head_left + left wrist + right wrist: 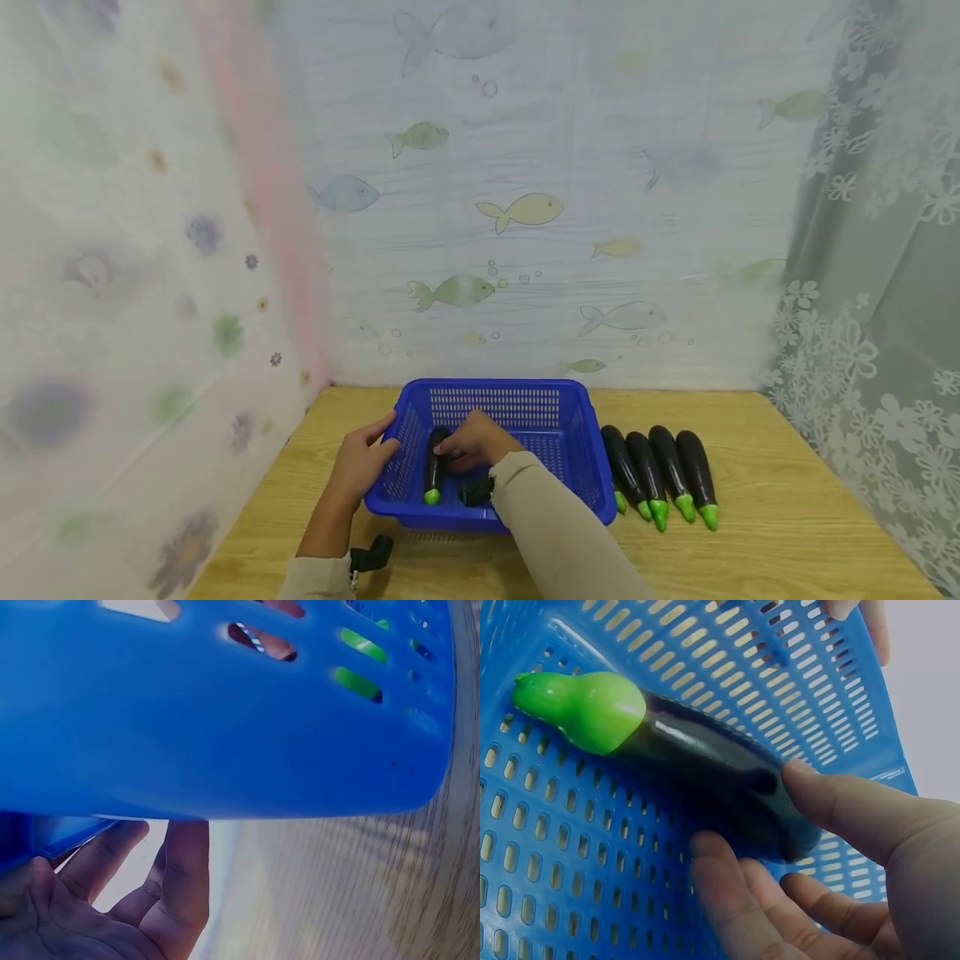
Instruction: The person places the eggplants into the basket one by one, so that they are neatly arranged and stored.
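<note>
A glossy dark eggplant (pixel 432 473) with a bright green stem end lies along the left side inside a blue plastic basket (pixel 495 384). My right hand (pixel 476 440) reaches into the basket and holds the eggplant near its rounded end. In the right wrist view the thumb (pixel 817 791) rests on the eggplant (pixel 705 761), with the other fingers along its opposite side. At the basket's left edge, my left hand (pixel 356 462) grips the rim. The left wrist view shows its fingers (pixel 184 885) under the rim, beside the slotted blue wall (pixel 225 735).
Several more eggplants (pixel 651 479) lie side by side on the wooden table (pixel 780 500), just right of the basket. Behind the table hangs a fish-printed curtain (pixel 525 292). A flowered sheet (pixel 150 333) borders the left side, and a lacy curtain (pixel 877 333) the right.
</note>
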The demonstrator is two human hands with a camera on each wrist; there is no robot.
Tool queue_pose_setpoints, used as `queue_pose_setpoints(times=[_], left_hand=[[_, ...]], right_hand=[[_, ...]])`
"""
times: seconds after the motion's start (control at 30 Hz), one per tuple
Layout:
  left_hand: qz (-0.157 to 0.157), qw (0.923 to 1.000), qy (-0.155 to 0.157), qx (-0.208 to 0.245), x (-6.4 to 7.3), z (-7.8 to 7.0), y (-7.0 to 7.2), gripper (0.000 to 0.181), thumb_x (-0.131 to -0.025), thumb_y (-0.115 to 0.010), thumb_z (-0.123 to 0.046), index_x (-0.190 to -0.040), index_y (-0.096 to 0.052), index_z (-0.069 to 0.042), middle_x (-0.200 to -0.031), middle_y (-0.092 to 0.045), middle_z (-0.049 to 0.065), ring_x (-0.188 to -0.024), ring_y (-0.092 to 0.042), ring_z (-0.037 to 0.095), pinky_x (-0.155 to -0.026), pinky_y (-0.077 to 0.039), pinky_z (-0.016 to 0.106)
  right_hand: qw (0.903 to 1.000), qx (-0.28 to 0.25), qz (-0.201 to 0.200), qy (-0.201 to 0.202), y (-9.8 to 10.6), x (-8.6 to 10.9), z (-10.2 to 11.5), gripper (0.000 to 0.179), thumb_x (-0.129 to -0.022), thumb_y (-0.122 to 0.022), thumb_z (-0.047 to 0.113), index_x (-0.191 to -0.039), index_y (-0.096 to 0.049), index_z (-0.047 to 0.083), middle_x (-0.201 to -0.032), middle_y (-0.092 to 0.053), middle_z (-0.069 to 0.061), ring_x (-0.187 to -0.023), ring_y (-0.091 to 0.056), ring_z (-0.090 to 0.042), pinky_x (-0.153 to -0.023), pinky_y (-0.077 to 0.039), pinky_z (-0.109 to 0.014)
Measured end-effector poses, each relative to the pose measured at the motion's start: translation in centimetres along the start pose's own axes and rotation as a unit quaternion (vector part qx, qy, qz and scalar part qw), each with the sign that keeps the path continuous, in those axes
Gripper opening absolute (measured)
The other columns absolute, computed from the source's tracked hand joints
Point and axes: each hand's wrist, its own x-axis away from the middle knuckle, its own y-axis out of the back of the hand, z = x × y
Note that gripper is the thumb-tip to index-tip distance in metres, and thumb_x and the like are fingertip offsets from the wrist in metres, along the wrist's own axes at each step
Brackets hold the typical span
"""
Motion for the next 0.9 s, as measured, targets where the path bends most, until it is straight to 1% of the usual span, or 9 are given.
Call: queue_pose_setpoints(times=[0.17, 0.33, 0.5, 0.57, 0.67, 0.77, 0.9], left_hand=[[-0.001, 1.0000, -0.002, 0.001, 0.0, -0.3, 0.1, 0.058, -0.098, -0.062, -0.021, -0.155, -0.050, -0.016, -0.160, -0.046, 0.015, -0.145, -0.044, 0.046, -0.106, -0.046, 0.063], [0.002, 1.0000, 0.005, -0.003, 0.1, -0.4, 0.1, 0.057, -0.099, -0.061, -0.022, -0.155, -0.050, -0.016, -0.161, -0.045, 0.014, -0.149, -0.039, 0.045, -0.110, -0.041, 0.064], [0.003, 1.0000, 0.008, -0.002, 0.3, -0.3, 0.0, 0.057, -0.100, -0.061, -0.022, -0.155, -0.050, -0.016, -0.161, -0.045, 0.014, -0.148, -0.039, 0.046, -0.109, -0.041, 0.064], [0.003, 1.0000, 0.006, 0.000, 0.3, -0.3, -0.1, 0.056, -0.100, -0.061, -0.022, -0.155, -0.050, -0.016, -0.161, -0.045, 0.014, -0.148, -0.040, 0.046, -0.108, -0.042, 0.064], [0.006, 1.0000, 0.002, -0.002, 0.4, -0.3, -0.1, 0.056, -0.100, -0.061, -0.022, -0.155, -0.050, -0.016, -0.161, -0.045, 0.014, -0.148, -0.040, 0.046, -0.107, -0.043, 0.064], [0.009, 0.9999, 0.001, -0.007, 0.4, -0.3, 0.0, 0.056, -0.100, -0.061, -0.021, -0.155, -0.050, -0.016, -0.161, -0.044, 0.015, -0.148, -0.040, 0.047, -0.106, -0.043, 0.064], [0.010, 0.9998, 0.000, -0.018, 0.4, -0.7, 0.3, 0.057, -0.099, -0.060, -0.020, -0.155, -0.050, -0.015, -0.162, -0.044, 0.017, -0.148, -0.039, 0.048, -0.105, -0.044, 0.065]], right_hand=[[1.0000, 0.005, -0.003, 0.002, 0.1, 0.3, 0.3, 0.055, -0.081, -0.084, 0.000, -0.125, -0.056, -0.015, -0.108, -0.071, -0.029, -0.095, -0.076, -0.042, -0.079, -0.064, -0.047], [0.9998, 0.012, -0.013, 0.002, 0.0, 0.6, 0.4, 0.057, -0.081, -0.083, 0.001, -0.128, -0.054, -0.014, -0.109, -0.070, -0.029, -0.094, -0.076, -0.042, -0.080, -0.064, -0.047], [0.9994, 0.022, -0.025, 0.006, 0.0, 0.6, 0.3, 0.056, -0.082, -0.083, 0.003, -0.128, -0.054, -0.013, -0.113, -0.070, -0.030, -0.096, -0.076, -0.042, -0.078, -0.065, -0.046], [0.9991, 0.029, -0.028, 0.010, 0.1, 0.6, 0.2, 0.055, -0.083, -0.083, 0.004, -0.127, -0.055, -0.013, -0.114, -0.070, -0.029, -0.096, -0.076, -0.041, -0.077, -0.065, -0.045], [0.9985, 0.038, -0.036, 0.018, 0.5, 0.7, 0.3, 0.053, -0.083, -0.083, 0.006, -0.125, -0.056, -0.011, -0.113, -0.068, -0.025, -0.093, -0.076, -0.040, -0.076, -0.065, -0.045], [0.9975, 0.043, -0.045, 0.032, 0.9, 0.9, 0.4, 0.056, -0.082, -0.085, 0.007, -0.126, -0.055, -0.010, -0.115, -0.064, -0.022, -0.089, -0.075, -0.038, -0.072, -0.065, -0.044], [0.9971, 0.035, -0.043, 0.052, 1.4, 1.4, 0.9, 0.066, -0.082, -0.086, 0.009, -0.134, -0.051, -0.010, -0.127, -0.061, -0.025, -0.089, -0.075, -0.038, -0.073, -0.065, -0.046]])
